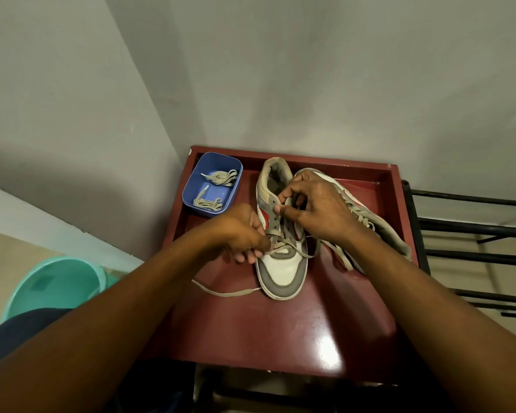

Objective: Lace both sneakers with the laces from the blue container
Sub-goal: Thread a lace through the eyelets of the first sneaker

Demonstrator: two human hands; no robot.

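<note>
Grey lace is crossed through the lowest eyelets of the near sneaker, which stands upright mid-desk with its toe toward the person. The left hand pinches one run beside the low eyelets, and the right hand looks to be pinching the other run up by the higher holes, though the fingertips hide the tip. Watch that loose tail trailing across the glossy red desk. It looks long on one side, so a hard tug could leave the ends uneven or pull a crossing slack. The lace is flat, so a twist or a skipped eyelet is easy under those curled fingers. Neither hand presses the shoe down, so a pull might drag it along the slick top. The second sneaker lies on its side, touching the right wrist and crowding the work. Spare laces wait in the blue container just beside the heel.
</note>
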